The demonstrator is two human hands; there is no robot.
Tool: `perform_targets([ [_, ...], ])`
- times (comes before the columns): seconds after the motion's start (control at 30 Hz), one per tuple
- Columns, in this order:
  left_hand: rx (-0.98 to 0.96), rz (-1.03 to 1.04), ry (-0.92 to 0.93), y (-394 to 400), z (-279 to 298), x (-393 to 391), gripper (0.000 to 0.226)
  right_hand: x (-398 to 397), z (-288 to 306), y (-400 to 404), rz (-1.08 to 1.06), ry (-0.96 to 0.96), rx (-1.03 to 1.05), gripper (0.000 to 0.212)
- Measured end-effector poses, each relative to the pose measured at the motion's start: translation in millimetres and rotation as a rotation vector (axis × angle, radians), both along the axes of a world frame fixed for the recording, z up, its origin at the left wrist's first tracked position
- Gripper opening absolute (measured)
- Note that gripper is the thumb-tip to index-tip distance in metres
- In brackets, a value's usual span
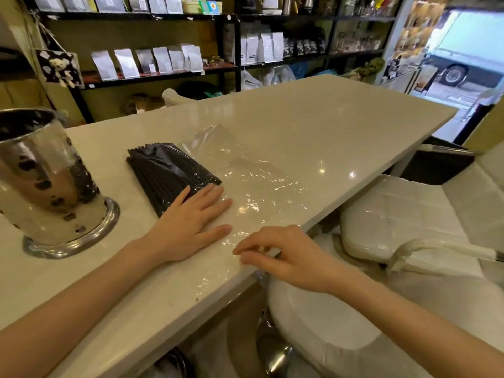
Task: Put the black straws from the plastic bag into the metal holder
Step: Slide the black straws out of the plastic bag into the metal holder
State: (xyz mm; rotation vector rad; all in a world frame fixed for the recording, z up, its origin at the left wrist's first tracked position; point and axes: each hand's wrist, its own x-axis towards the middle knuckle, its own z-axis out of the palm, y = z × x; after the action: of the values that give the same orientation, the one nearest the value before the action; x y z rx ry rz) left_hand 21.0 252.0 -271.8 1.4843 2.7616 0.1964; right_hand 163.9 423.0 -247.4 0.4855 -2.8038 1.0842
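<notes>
A bundle of black straws point(161, 170) lies flat on the pale counter, inside a clear plastic bag point(245, 170) that spreads out crumpled to the right. My left hand point(188, 225) lies flat with straight fingers on the near end of the straws and the bag. My right hand point(283, 255) is at the counter's near edge, its fingertips pinching the bag's near end. The shiny metal holder point(46, 181) stands upright at the far left, left of the straws, on a round flared base.
The pale counter point(327, 126) runs away to the right. White padded stools point(395, 230) stand close below its near right edge. Black shelves point(163, 75) with white pouches line the back wall.
</notes>
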Motion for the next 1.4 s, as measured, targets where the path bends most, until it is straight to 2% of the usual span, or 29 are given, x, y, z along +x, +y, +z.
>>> perform_targets([
  [0.17,0.021,-0.018,0.044,0.0,-0.9,-1.3,0.078,-22.8,11.6,10.6,-0.092,0.017,-0.078,0.016],
  [0.27,0.159,0.027,-0.017,-1.1,8.7,-0.7,0.073,-49.5,25.7,20.8,-0.149,0.025,-0.095,0.013],
  [0.33,0.276,0.114,-0.068,-2.0,17.1,-2.8,0.073,-72.5,35.3,27.0,-0.178,0.049,-0.097,0.013],
  [0.4,0.321,0.257,-0.124,-5.2,22.3,-9.5,0.060,-98.3,42.6,33.6,-0.208,0.043,-0.082,0.015],
  [0.5,0.314,0.495,-0.230,-13.4,24.1,-19.7,0.057,-137.6,45.6,42.6,-0.238,-0.115,-0.033,0.023],
  [0.6,0.424,0.708,-0.362,-17.3,26.4,-22.7,0.059,-173.1,35.4,49.6,-0.302,-0.228,0.056,0.038],
  [0.7,0.544,0.823,-0.431,-17.6,26.8,-22.6,0.062,-200.7,20.6,54.8,-0.440,-0.325,0.056,0.052],
  [0.87,0.685,0.943,-0.523,-11.4,33.4,-24.2,0.059,-225.7,10.7,57.7,-0.587,-0.302,0.094,0.046],
  [0.97,0.831,0.969,-0.605,-7.7,39.2,-26.6,0.055,-237.1,16.2,57.1,-0.561,-0.337,-0.059,0.041],
  [1.07,0.958,0.983,-0.676,-7.6,40.7,-30.8,0.053,-244.4,23.5,57.5,-0.526,-0.414,-0.103,0.022],
  [1.17,1.089,1.038,-0.720,-11.2,38.5,-37.3,0.052,-252.0,31.6,55.6,-0.510,-0.470,-0.106,0.032],
  [1.23,1.108,1.064,-0.737,-15.0,36.6,-41.5,0.055,-255.4,37.0,52.2,-0.497,-0.513,-0.065,0.032],
  [1.4,1.002,1.136,-0.652,-23.8,35.4,-53.8,0.060,-263.0,41.4,47.1,-0.455,-0.535,-0.087,0.029],
])
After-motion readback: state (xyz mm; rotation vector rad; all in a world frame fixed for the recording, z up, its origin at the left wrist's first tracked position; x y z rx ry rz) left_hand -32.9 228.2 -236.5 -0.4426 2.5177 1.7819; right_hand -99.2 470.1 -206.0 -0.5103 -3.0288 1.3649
